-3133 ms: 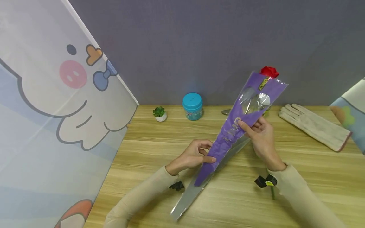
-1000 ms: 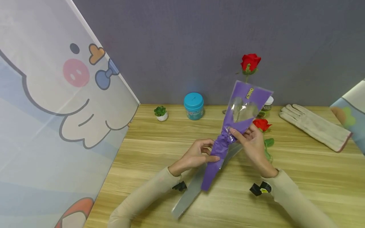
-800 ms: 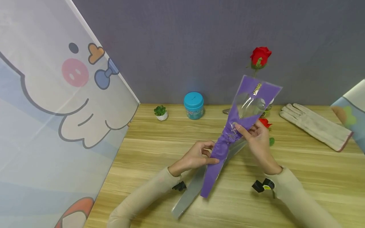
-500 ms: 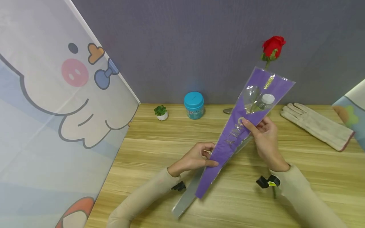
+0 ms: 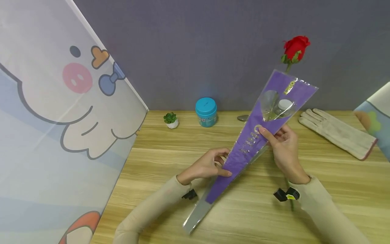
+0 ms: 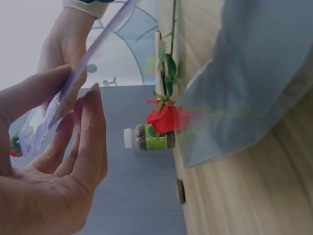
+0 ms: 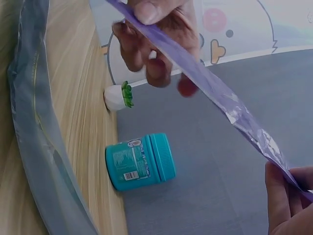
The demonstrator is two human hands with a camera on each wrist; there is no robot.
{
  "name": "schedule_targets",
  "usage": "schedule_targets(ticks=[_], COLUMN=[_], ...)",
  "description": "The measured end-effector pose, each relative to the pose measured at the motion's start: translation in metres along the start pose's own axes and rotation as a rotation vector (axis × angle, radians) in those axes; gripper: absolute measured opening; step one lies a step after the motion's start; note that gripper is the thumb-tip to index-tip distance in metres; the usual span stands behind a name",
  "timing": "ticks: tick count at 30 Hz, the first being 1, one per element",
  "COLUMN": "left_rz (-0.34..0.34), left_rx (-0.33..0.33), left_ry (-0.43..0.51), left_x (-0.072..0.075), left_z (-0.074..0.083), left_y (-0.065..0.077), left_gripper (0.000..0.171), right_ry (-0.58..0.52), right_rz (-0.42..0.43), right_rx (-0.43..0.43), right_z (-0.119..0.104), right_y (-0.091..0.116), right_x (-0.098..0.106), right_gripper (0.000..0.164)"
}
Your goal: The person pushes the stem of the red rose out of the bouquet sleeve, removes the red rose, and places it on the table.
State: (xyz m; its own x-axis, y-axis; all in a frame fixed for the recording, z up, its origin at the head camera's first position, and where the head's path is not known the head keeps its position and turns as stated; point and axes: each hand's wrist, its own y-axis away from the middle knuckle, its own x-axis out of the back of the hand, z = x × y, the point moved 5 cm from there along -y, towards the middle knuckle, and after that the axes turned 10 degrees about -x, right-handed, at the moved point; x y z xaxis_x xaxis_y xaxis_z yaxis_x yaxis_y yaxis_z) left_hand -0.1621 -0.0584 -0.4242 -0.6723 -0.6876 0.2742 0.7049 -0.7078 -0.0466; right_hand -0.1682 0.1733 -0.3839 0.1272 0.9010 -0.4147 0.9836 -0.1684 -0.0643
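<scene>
A purple flower sleeve (image 5: 243,145) with a clear window slants above the table in the head view. My left hand (image 5: 210,164) pinches its lower part between thumb and fingers. Higher up, my right hand (image 5: 283,145) pinches its right edge. A red rose (image 5: 296,49) stands out above the sleeve's top edge; its lower stem is hidden. Beneath lies a grey sleeve (image 5: 196,217), partly covered. In the left wrist view a second red rose (image 6: 166,117) lies on the table; my right hand and arm mostly hide it in the head view.
Along the back of the table (image 5: 170,142) stand a small potted succulent (image 5: 171,120), a blue lidded tub (image 5: 206,112) and a white-capped jar (image 6: 154,137). A grey oval object (image 5: 242,118) lies near the jar. At the right is a pale work glove (image 5: 336,134).
The purple sleeve, bunched up in the middle a second ago, is now drawn flat. The right hand has moved up and right. The rose head stands farther above the sleeve than three seconds ago.
</scene>
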Motion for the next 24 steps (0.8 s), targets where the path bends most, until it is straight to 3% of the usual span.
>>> schedule_targets(ticks=[4, 9, 17, 24], left_rz=[0.047, 0.099, 0.102, 0.094], left_rx=[-0.010, -0.036, -0.028, -0.016], left_ry=[0.050, 0.066, 0.138, 0.111], left_x=[0.003, 0.004, -0.003, -0.005], left_z=[0.007, 0.013, 0.013, 0.015], left_y=[-0.005, -0.012, -0.019, -0.019], left_gripper=[0.052, 0.047, 0.050, 0.055], right_ry=[0.007, 0.028, 0.067, 0.061], right_rz=[0.001, -0.035, -0.041, -0.061], right_rx=[-0.008, -0.031, -0.060, -0.066], right_z=[0.002, 0.009, 0.015, 0.018], right_y=[0.001, 0.004, 0.007, 0.009], right_x=[-0.002, -0.005, -0.008, -0.007], right_gripper=[0.025, 0.024, 0.025, 0.027])
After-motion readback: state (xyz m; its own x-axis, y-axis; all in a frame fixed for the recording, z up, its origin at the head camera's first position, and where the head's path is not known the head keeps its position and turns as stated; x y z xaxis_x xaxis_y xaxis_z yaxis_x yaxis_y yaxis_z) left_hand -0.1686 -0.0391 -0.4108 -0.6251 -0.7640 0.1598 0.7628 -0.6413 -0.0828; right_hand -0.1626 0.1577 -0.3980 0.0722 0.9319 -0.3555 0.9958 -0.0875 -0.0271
